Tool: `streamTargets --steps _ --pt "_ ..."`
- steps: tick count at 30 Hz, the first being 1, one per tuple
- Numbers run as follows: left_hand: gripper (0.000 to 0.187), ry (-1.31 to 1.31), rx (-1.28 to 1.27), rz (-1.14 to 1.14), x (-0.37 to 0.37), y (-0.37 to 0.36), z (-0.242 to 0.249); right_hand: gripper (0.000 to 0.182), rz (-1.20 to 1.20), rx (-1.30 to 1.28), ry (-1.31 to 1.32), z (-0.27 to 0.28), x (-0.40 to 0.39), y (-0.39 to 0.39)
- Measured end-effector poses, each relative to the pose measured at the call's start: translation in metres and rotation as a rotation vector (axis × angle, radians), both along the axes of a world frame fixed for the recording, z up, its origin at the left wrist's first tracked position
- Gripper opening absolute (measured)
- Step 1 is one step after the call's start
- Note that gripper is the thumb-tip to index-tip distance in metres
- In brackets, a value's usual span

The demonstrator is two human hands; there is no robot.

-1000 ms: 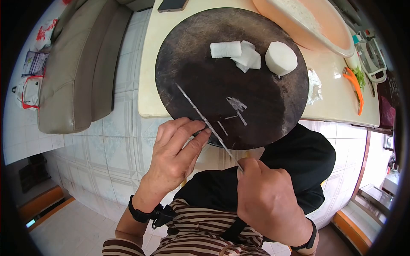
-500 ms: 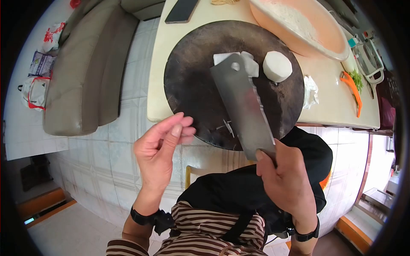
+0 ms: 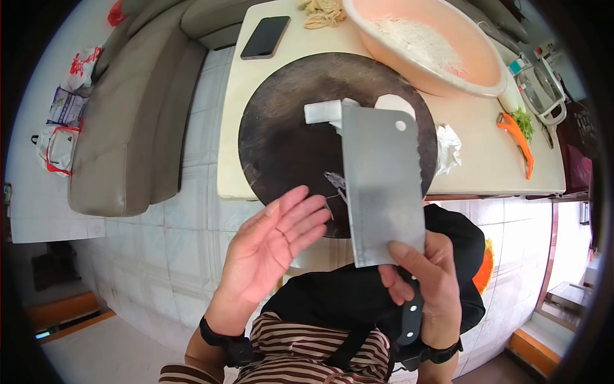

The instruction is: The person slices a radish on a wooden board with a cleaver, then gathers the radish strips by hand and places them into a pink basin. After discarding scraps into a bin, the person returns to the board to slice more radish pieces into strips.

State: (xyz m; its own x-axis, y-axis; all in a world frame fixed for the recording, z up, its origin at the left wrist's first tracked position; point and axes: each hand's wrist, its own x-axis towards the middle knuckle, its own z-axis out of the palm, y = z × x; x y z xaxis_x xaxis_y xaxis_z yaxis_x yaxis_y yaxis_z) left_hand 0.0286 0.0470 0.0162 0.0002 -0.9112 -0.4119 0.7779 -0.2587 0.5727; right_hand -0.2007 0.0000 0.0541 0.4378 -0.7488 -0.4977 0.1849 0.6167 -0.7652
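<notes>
My right hand (image 3: pixel 430 272) grips a cleaver (image 3: pixel 384 179), with the thumb on the blade near the black handle. The blade's broad side faces me above a round dark chopping board (image 3: pixel 281 128). My left hand (image 3: pixel 272 246) is open, palm up and fingers stretched, at the board's near edge. It holds nothing. On the board lie a white block (image 3: pixel 322 112) and a round white chunk (image 3: pixel 394 104), which look like white radish. The cleaver partly hides them. A few thin pale scraps (image 3: pixel 335 180) lie left of the blade.
Behind the board stands a large peach basin (image 3: pixel 489 80) with white powder. A phone (image 3: pixel 265 37) and a crumpled cloth (image 3: pixel 322 14) lie at the back left. On the right are crumpled white wrapping (image 3: pixel 449 150), an orange peeler (image 3: pixel 519 144) and green leaves (image 3: pixel 523 123).
The cleaver has swung more upright, its flat side now turned to me and covering part of the white chunk. My left hand has moved right and spread from curled fingers to an open palm.
</notes>
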Motion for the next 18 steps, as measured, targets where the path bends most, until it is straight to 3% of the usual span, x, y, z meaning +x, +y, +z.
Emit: streamTargets --steps 1,2,8,10,12,18 --pt "0.053 0.196 0.0 -0.049 -0.006 -0.002 0.003 0.02 0.032 0.005 0.003 -0.003 -0.001 0.002" --pt "0.062 0.177 -0.001 -0.124 -0.011 -0.005 0.007 0.02 0.066 0.009 0.005 -0.006 0.0 0.003" --pt "0.059 0.391 -0.08 -0.085 -0.008 -0.014 0.003 0.018 0.109 0.016 0.014 -0.011 -0.011 0.011" --pt "0.06 0.255 -0.096 0.072 -0.002 -0.014 0.004 0.018 0.098 0.019 0.038 -0.01 -0.018 0.012" --pt "0.058 0.185 -0.141 0.088 0.003 -0.011 0.005 0.016 0.098 -0.103 0.141 -0.008 -0.022 0.013" --pt "0.052 -0.507 -0.134 0.119 -0.005 0.002 -0.001 0.014 0.172 -0.167 0.383 -0.002 -0.024 0.018"
